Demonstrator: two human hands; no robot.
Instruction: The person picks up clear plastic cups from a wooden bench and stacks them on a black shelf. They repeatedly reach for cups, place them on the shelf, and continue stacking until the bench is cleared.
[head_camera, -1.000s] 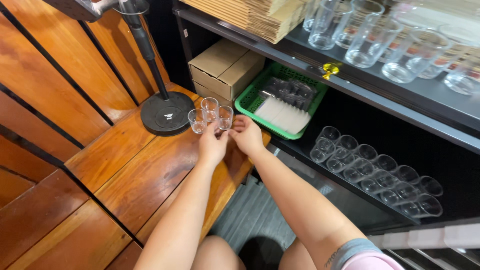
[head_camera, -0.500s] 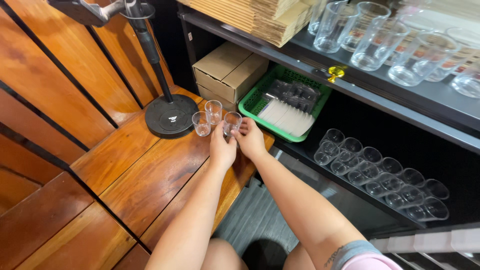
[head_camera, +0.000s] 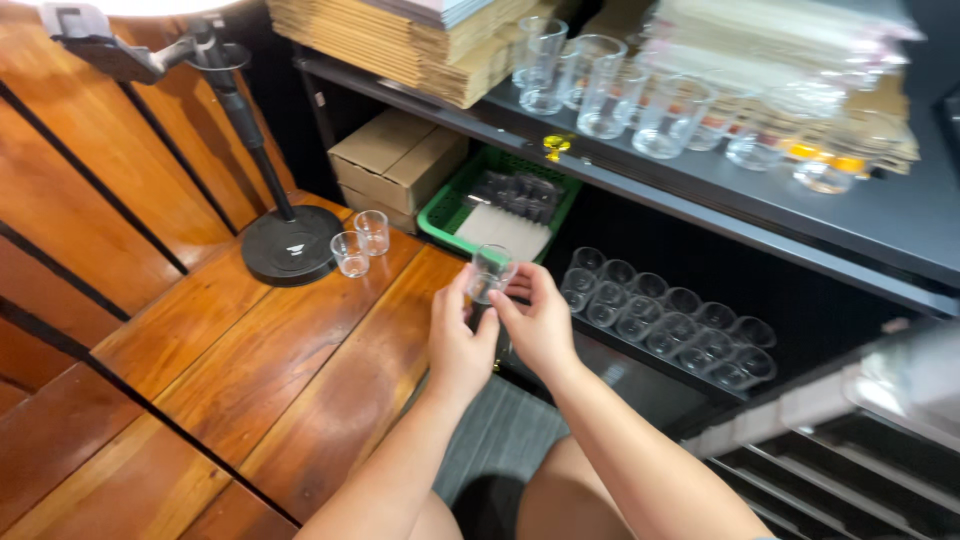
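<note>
Both hands meet at frame centre around one small clear glass (head_camera: 491, 272). Its lower part is hidden behind the fingers, and its transparency makes the base hard to make out; contents cannot be told. Left hand (head_camera: 458, 345) rises from 6 o'clock, palm turned inward, fingers curled partly closed, thumb and fingertips pinching the glass from its 8 o'clock side. Right hand (head_camera: 540, 322) comes in from 5 o'clock, fingers likewise curled, gripping the glass from its 4 o'clock side; the forearm is cut off at the bottom edge. Glass is held in the air above the edge of the wooden table (head_camera: 250, 370), roughly upright, long axis running 6 to 12 o'clock, mouth toward 12. At 10 o'clock from the hands, two more small glasses (head_camera: 361, 242) stand on the wood, just beside the round black lamp base (head_camera: 290, 245). At 12 o'clock sits a green tray (head_camera: 447, 208); at 3 o'clock, rows of glasses (head_camera: 665, 320) on a dark lower shelf.
</note>
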